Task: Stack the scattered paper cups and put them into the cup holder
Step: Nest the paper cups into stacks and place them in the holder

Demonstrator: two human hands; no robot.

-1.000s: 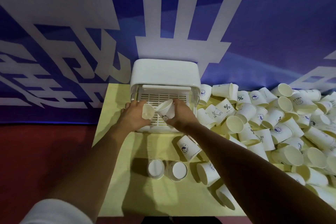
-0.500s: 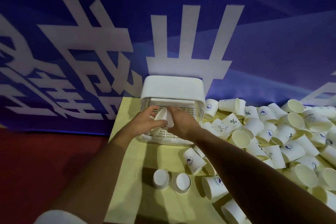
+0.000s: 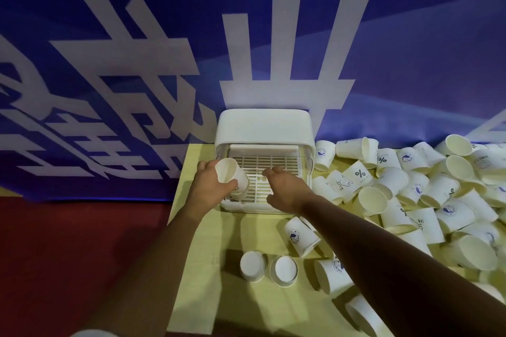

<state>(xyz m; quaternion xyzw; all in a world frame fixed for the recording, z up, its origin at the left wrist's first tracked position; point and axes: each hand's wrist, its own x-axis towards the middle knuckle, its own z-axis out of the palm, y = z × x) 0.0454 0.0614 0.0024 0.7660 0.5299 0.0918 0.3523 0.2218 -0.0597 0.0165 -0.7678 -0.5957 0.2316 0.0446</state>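
My left hand (image 3: 209, 187) grips a small stack of white paper cups (image 3: 232, 176), mouth tilted up and toward me, over the left part of the slatted tray of the white cup holder (image 3: 264, 128). My right hand (image 3: 287, 190) hovers over the tray's right front with loosely curled fingers and holds nothing. A big heap of loose paper cups (image 3: 410, 194) lies to the right of the holder.
Two cups (image 3: 253, 265) stand upside down on the yellow table (image 3: 197, 268) near me, and other cups (image 3: 301, 235) lie on their sides beside my right forearm. A blue banner with white characters (image 3: 246, 49) hangs behind. Red floor (image 3: 68, 254) lies to the left.
The right hand let go of the cup it was pushing into the left hand's cup and drew back to the right. The nested cups now sit in my left hand alone.
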